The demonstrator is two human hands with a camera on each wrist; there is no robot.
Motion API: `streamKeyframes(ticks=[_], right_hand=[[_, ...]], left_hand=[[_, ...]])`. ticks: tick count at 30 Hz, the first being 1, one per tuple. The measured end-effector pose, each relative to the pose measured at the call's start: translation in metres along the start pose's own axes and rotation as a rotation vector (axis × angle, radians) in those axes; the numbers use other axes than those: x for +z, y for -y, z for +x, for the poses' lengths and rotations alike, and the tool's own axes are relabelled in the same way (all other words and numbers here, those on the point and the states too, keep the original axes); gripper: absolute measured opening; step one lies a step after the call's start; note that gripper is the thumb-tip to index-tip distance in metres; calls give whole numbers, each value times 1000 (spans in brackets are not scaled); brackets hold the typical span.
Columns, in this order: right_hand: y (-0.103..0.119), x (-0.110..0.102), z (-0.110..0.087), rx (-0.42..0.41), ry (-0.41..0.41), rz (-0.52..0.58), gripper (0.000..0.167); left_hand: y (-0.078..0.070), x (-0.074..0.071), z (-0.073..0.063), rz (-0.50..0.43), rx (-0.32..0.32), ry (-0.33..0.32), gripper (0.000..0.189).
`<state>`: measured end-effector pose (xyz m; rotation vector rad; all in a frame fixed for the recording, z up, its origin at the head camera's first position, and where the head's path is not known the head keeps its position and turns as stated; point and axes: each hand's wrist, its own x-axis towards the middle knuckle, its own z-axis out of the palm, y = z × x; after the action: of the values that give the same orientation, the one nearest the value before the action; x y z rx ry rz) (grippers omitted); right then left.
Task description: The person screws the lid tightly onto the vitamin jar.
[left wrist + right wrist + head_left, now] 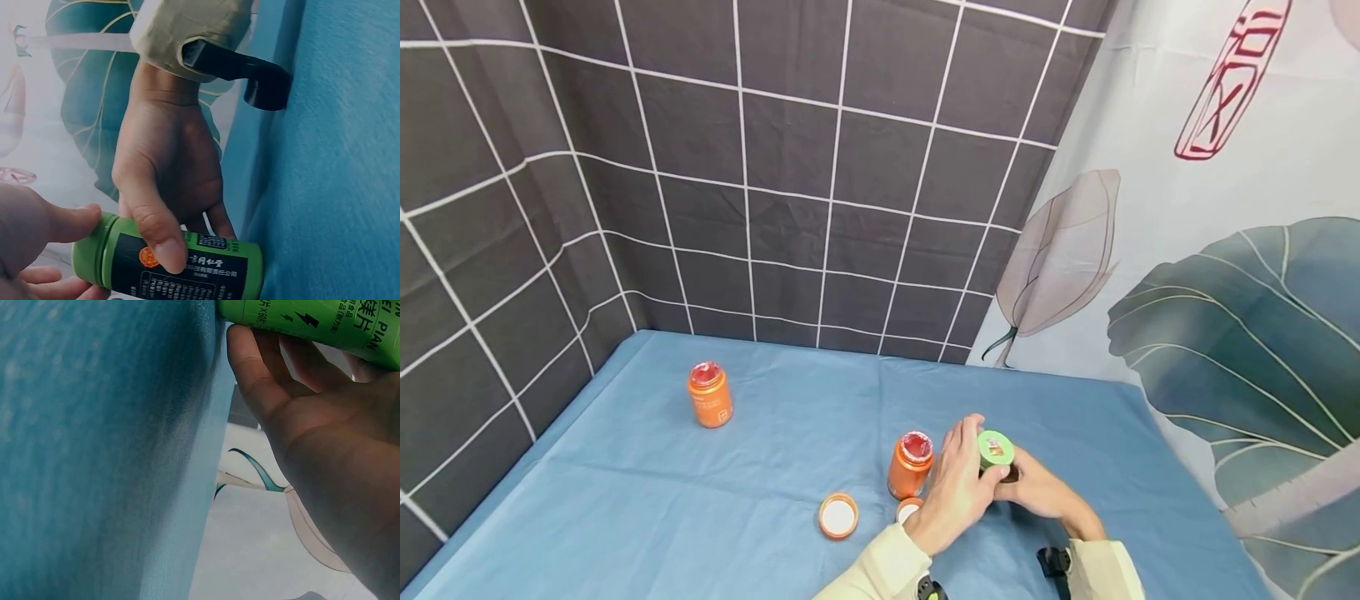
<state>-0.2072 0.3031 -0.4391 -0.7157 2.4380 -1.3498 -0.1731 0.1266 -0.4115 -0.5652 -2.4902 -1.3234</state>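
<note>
A green bottle (996, 448) with a dark printed label stands upright on the cloth at the right, its lid (90, 253) on. My left hand (953, 492) grips this lid from the left, thumb on one side and fingers on the other. Around the bottle's body, my right hand (1045, 489) holds it with thumb and fingers; the right wrist view has its fingers on the green side with lettering. Close to my left hand is an uncapped orange bottle (911, 467), red at its mouth. An orange cap (908, 509) lies below it, partly hidden by my left hand.
Another uncapped orange bottle (710, 396) stands at the far left, red at its mouth. A second orange cap (838, 516) lies with its white inside up, left of my hands. Blue cloth (760, 433) covers the table, and a dark gridded backdrop (790, 150) hangs behind.
</note>
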Motion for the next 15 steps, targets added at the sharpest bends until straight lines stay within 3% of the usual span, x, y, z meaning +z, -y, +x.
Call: streamKeyframes(ticks=[10,15], right_hand=[[-1,2,-3,15,19,29,54],[0,2,-2,21,-11,-6,51]], left_hand=[[-2,-3,-1,66,-26,93,50],[-4,-6,2,7,-43,124,61]])
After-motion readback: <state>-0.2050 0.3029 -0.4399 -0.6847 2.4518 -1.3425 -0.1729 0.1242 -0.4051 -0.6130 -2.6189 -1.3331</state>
